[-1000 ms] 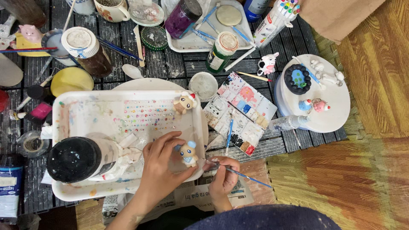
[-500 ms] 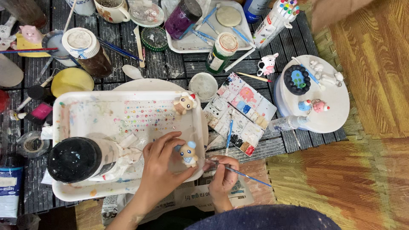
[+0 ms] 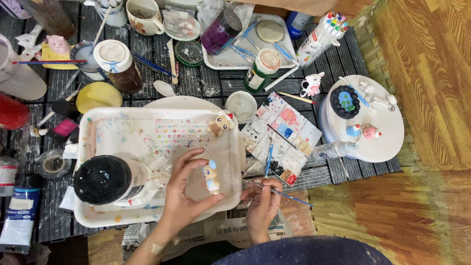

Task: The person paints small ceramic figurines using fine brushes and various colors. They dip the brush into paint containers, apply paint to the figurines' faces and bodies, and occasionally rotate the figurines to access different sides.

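Observation:
My left hand (image 3: 182, 196) holds a small clay figurine (image 3: 211, 176), beige with a pale blue body, between thumb and fingers over the white tray (image 3: 98, 125). Just to its right, my right hand (image 3: 261, 202) grips a thin blue paintbrush (image 3: 287, 195) whose tip points left toward the figurine. A second small beige figurine (image 3: 221, 122) with a red spot stands at the tray's upper right. A black-lidded jar (image 3: 104, 178) sits in the tray at the left, close to my left hand.
A paint palette (image 3: 282, 137) with another brush lies right of the tray. A round white stand (image 3: 380, 132) carries small clay pieces. Jars, cups, bottles, a marker pack (image 3: 324, 34) and a small cow figure (image 3: 312, 84) crowd the dark mat behind. Wooden floor lies to the right.
My left hand has turned the figurine slightly. The brush tip has drawn a little closer to it.

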